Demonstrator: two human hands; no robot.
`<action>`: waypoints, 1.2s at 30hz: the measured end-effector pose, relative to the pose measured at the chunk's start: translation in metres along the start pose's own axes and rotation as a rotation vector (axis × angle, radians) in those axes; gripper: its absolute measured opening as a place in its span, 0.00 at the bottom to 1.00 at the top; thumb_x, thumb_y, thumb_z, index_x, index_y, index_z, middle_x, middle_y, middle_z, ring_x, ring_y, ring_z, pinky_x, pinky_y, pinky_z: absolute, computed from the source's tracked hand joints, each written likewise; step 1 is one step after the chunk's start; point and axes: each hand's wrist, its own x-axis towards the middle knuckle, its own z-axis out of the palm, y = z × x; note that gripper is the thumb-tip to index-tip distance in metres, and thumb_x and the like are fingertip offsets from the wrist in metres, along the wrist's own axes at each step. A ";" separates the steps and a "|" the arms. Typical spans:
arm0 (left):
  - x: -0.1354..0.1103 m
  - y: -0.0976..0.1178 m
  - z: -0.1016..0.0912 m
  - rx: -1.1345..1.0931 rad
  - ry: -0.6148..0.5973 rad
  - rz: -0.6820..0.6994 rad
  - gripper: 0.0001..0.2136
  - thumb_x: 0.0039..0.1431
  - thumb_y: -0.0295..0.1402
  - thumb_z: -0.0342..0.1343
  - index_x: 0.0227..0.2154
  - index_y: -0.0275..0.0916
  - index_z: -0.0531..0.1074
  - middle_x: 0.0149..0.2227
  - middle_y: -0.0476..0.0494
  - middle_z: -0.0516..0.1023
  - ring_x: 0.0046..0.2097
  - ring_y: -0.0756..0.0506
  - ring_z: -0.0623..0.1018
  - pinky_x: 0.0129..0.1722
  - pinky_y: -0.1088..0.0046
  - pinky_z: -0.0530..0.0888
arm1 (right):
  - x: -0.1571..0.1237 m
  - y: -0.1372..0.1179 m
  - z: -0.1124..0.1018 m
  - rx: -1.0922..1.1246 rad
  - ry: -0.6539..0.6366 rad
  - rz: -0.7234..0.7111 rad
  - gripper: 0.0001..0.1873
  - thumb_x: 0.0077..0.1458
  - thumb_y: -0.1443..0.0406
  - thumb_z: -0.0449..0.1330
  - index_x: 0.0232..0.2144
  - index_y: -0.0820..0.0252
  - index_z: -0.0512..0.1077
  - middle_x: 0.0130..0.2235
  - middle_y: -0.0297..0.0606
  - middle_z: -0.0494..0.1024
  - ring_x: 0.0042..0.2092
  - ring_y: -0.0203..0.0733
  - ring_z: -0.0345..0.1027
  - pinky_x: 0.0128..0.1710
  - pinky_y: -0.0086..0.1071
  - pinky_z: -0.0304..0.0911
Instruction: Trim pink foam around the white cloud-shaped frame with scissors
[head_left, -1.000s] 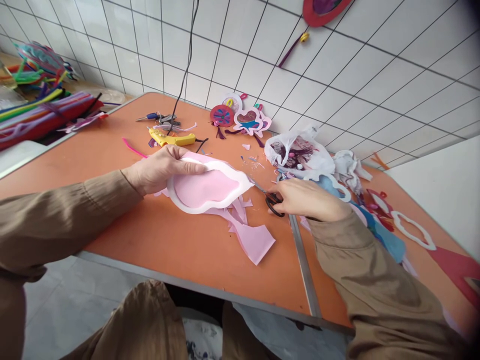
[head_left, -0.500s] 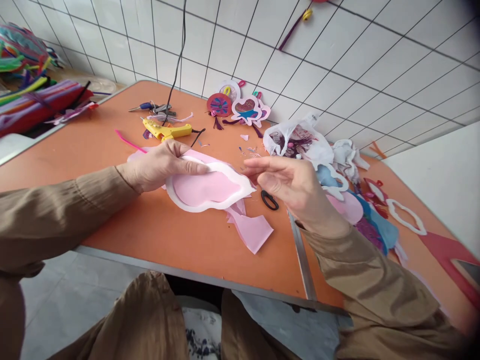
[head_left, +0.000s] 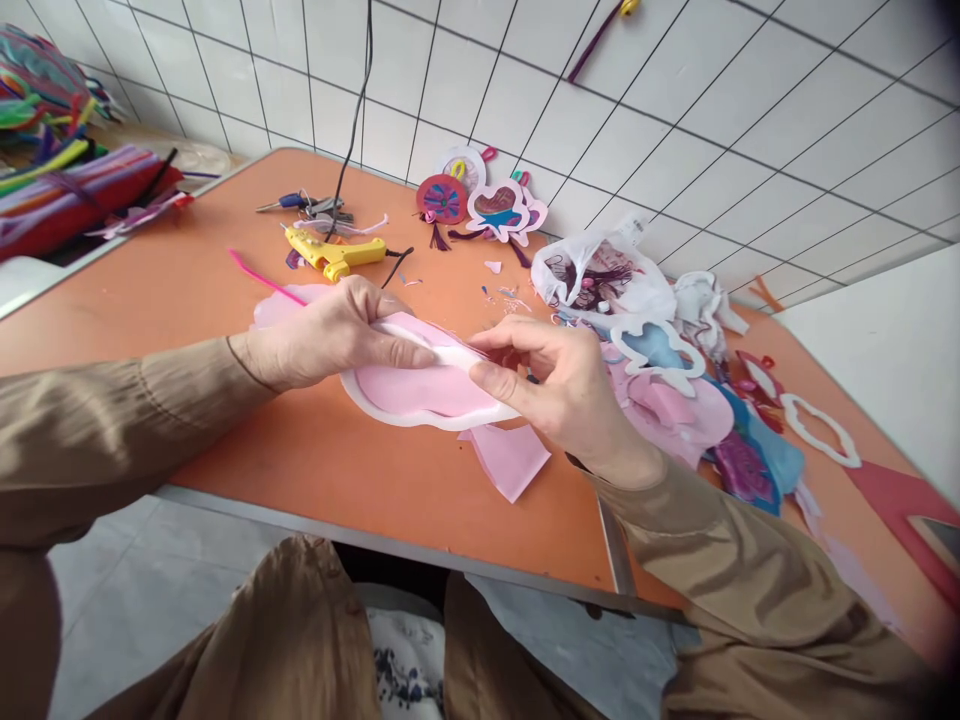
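Both of my hands hold a pink foam shape with a white foam rim just above the orange table. My left hand grips its far left edge, thumb on top. My right hand pinches its right end, fingers curled round the rim. Pink offcuts lie on the table below the shape. The scissors are hidden behind my right hand.
A yellow glue gun with a black cord lies further back. Finished foam ornaments lean by the tiled wall. A white plastic bag and several foam pieces crowd the right side. Pipe cleaners are piled at far left.
My right hand let go of the scissors on the table, rose, and took hold of the right end of the pink shape. My left hand kept its grip.
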 end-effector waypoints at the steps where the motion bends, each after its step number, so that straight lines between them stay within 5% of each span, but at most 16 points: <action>1: 0.000 0.002 0.001 0.006 -0.009 0.013 0.18 0.44 0.48 0.74 0.21 0.36 0.81 0.20 0.46 0.74 0.22 0.50 0.70 0.19 0.75 0.65 | 0.001 -0.001 0.000 -0.009 -0.003 -0.003 0.10 0.54 0.57 0.67 0.35 0.56 0.81 0.32 0.37 0.80 0.30 0.39 0.67 0.31 0.38 0.65; 8: -0.003 0.014 0.005 0.118 -0.011 0.089 0.19 0.46 0.47 0.73 0.20 0.35 0.80 0.17 0.48 0.68 0.22 0.51 0.65 0.23 0.73 0.65 | 0.001 -0.012 0.003 -0.079 0.027 -0.110 0.05 0.53 0.61 0.66 0.27 0.55 0.76 0.26 0.33 0.74 0.28 0.38 0.64 0.30 0.37 0.62; 14: -0.005 0.017 0.007 0.128 -0.011 0.108 0.18 0.48 0.47 0.72 0.22 0.35 0.81 0.18 0.48 0.69 0.22 0.52 0.64 0.20 0.75 0.60 | 0.000 -0.016 0.006 -0.104 0.018 -0.130 0.13 0.55 0.65 0.63 0.21 0.53 0.67 0.23 0.32 0.71 0.27 0.38 0.63 0.29 0.38 0.61; 22: -0.003 0.015 0.001 0.109 0.006 0.057 0.16 0.43 0.41 0.76 0.27 0.33 0.82 0.22 0.45 0.74 0.24 0.46 0.74 0.28 0.69 0.70 | 0.002 -0.009 0.007 -0.088 0.034 -0.164 0.12 0.57 0.62 0.64 0.23 0.54 0.69 0.23 0.31 0.70 0.26 0.37 0.63 0.28 0.37 0.60; 27: 0.001 0.010 -0.016 -0.083 -0.021 0.013 0.25 0.50 0.58 0.67 0.28 0.37 0.81 0.21 0.44 0.74 0.29 0.41 0.79 0.31 0.67 0.75 | 0.007 -0.006 -0.001 0.047 0.116 -0.023 0.12 0.53 0.57 0.67 0.23 0.54 0.71 0.23 0.32 0.70 0.25 0.36 0.61 0.25 0.36 0.58; 31: 0.006 0.007 -0.019 -0.473 -0.074 -0.053 0.33 0.55 0.65 0.56 0.38 0.35 0.81 0.41 0.38 0.85 0.49 0.37 0.82 0.48 0.67 0.79 | 0.016 0.004 -0.006 0.268 0.270 0.108 0.15 0.48 0.52 0.69 0.23 0.53 0.70 0.24 0.31 0.71 0.26 0.37 0.64 0.25 0.35 0.62; 36: 0.006 -0.001 0.002 -0.733 -0.193 0.053 0.33 0.59 0.64 0.52 0.50 0.40 0.78 0.57 0.40 0.80 0.63 0.35 0.74 0.58 0.63 0.75 | 0.027 0.018 -0.005 0.382 0.313 0.175 0.15 0.50 0.51 0.66 0.26 0.52 0.69 0.26 0.33 0.75 0.29 0.39 0.72 0.29 0.36 0.70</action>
